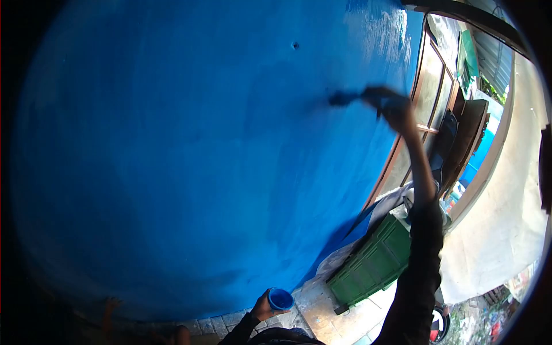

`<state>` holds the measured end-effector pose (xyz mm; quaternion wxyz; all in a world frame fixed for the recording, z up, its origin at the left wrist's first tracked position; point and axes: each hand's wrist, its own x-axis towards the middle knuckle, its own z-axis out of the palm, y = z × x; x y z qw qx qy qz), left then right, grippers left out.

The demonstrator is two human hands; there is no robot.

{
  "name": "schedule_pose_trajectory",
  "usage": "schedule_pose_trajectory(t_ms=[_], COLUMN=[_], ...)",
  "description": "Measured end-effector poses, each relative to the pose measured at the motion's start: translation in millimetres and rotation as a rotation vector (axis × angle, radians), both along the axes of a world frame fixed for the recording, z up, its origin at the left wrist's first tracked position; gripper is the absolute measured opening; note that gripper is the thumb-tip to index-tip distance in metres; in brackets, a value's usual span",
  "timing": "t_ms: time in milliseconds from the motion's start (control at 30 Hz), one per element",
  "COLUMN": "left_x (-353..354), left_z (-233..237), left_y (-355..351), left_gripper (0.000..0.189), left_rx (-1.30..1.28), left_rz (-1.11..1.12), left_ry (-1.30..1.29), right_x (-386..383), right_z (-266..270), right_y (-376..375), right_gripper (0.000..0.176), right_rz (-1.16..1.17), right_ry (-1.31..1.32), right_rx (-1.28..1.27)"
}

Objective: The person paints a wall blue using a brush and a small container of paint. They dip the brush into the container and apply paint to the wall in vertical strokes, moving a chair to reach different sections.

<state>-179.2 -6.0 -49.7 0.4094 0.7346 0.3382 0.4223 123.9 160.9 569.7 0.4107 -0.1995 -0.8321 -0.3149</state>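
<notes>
A broad wall [172, 149] covered in blue paint fills most of the head view, with wet, glossy streaks near its upper right. My right hand [394, 107], raised and smeared by motion, is closed around a paintbrush [343, 99]. Its dark bristles are at the wall's surface, pointing left. Low in the view, my left hand [263, 307] grips a small cup [281, 299] from its left side. Blue paint shows inside the cup, whose open top faces me. A small dark hole [295, 45] marks the wall above the brush.
A green bin [374, 261] stands right of the wall's foot, below a brown-framed window [430, 86]. Grey paving [221, 325] runs along the wall base. Another person's hand [112, 303] reaches up at the lower left. A bucket [440, 325] sits at lower right.
</notes>
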Motion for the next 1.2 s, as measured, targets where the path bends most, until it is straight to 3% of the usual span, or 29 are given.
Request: schedule_pose_trajectory(t_ms=[33,67,100,167,233,267,333,367,400,433,500,567,633,767,833,900,1033,1133,1200], left_x=[1,3,7,11,23,28,36,42,48,51,56,60,59,66,64,70,74,76,74], left_z=[4,7,11,20,28,29,24,23,20,17,12,7,14,40,51,54,65,53,42], left_y=[-1,-2,-4,-11,-22,-24,-30,-29,-29,-29,-29,-27,-25,-24,-30,-29,-41,-48,-51], left_gripper=[0.098,0.097,0.097,0.095,0.094,0.093,0.093,0.093,0.093,0.094,0.094,0.094,0.094,0.095,0.095,0.094,0.089,0.09,0.09], left_rx=[0.015,0.031,0.029,0.014,-0.055,-0.126,-0.123,-0.11,-0.103,-0.104,-0.095,-0.05,-0.039,0.002,0.036,0.05,-0.032,-0.035,-0.034], left_rz=[0.023,0.048,0.064,0.157,0.2,0.219,0.254,0.279,0.285,0.286,0.292,0.305,0.301,0.309,0.346,0.368,0.382,0.447,0.482], left_ry=[0.011,0.019,0.019,0.048,-0.03,-0.104,-0.064,-0.033,-0.038,-0.043,-0.046,-0.015,-0.015,0.05,0.116,0.022,-0.063,-0.083,-0.074], right_x=[-18,-14,2,-11,-49,-68,-79,-55,-41,-43,-32,-25,-25,-14,-8,-11,-27,-43,-44], right_z=[34,80,122,179,189,182,146,134,109,66,-10,-76,-123,-118,-92,-45,58,90,76], right_y=[-3,17,48,52,27,18,7,35,54,50,38,17,-9,-36,-19,-12,19,17,32], right_gripper=[0.022,0.026,0.029,0.03,0.024,0.017,0.02,0.033,0.039,0.045,0.054,0.052,0.048,0.043,0.037,0.024,0.039,0.046,0.048], right_rz=[-0.132,-0.132,-0.031,0.088,0.2,0.289,0.171,-0.191,-0.05,0.061,-0.008,0.025,-0.061,0.056,0.151,0.289,0.267,0.15,0.107], right_ry=[0.182,-0.037,0.136,0.322,0.435,0.554,0.414,0.391,0.015,0.093,0.048,-0.027,-0.15,-0.167,-0.093,-0.019,0.248,0.301,0.219], right_rx=[-0.145,0.443,0.206,0.162,0.26,0.355,0.467,0.307,0.721,0.502,0.343,0.176,0.172,-0.072,0.016,0.154,0.606,0.617,0.577])
